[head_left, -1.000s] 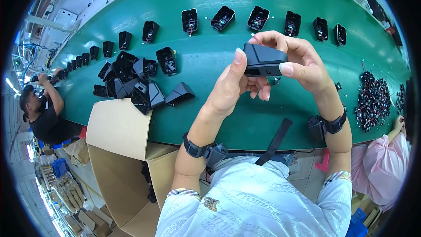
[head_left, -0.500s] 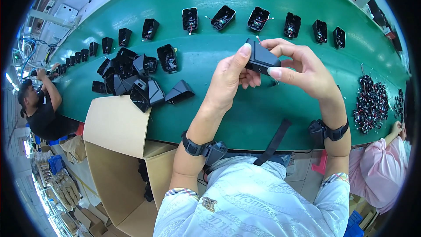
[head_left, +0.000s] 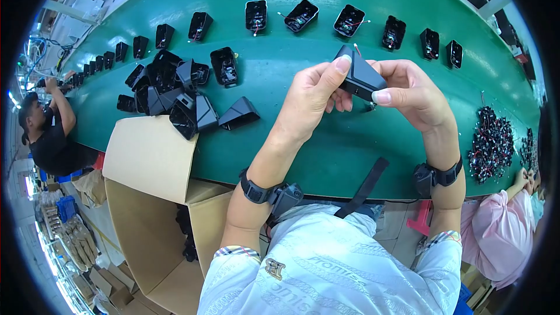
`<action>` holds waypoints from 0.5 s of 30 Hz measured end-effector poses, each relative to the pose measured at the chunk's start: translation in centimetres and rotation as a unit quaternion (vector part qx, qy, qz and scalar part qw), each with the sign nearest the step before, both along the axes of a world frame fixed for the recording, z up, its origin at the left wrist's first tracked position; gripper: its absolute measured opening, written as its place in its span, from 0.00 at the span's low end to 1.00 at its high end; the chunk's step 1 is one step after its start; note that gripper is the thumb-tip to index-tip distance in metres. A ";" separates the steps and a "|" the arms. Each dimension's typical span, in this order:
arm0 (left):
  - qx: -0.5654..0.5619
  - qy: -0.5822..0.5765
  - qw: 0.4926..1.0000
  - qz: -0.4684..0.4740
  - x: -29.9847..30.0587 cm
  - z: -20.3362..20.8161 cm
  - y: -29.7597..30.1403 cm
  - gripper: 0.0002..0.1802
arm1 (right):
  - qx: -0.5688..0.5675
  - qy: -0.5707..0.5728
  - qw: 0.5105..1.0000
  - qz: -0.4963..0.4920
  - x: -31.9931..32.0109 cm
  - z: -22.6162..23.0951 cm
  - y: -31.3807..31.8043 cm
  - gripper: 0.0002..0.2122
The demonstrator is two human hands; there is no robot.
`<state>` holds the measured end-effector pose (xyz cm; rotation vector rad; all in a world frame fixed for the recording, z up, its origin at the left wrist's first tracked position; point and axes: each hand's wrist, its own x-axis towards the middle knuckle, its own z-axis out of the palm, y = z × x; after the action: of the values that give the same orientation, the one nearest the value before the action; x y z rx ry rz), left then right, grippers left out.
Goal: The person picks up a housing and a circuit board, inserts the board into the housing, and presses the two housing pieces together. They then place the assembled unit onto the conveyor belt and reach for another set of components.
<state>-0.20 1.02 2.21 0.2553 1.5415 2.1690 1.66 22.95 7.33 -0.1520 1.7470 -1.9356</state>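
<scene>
Both my hands hold one black wedge-shaped plastic housing above the green table. My left hand grips its left end, thumb on top and fingers curled beneath. On the other side my right hand pinches the right end, its thumb on the near corner. A thin wire with a white connector sticks out past the far edge of the housing. The inside of the housing faces away and is hidden. A row of open black housings, some with red wires, lies beyond my hands.
A heap of black housings lies left of my hands, behind an open cardboard box. Several small wired parts form a pile on the right. One person works at far left; another in pink sits at right.
The view has shifted slightly. My hands and the housing sit a little farther right in the picture, with the same two-handed hold.
</scene>
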 end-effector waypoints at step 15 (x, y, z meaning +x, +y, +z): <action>-0.131 0.151 0.976 0.085 -0.1 -0.6 0.3 0.27 | 0.215 0.084 0.972 0.051 -1.9 -0.6 0.9 0.29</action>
<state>-0.34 1.36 1.59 0.3910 2.0671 2.0933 -0.21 23.87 6.69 -0.2493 2.1793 -1.4664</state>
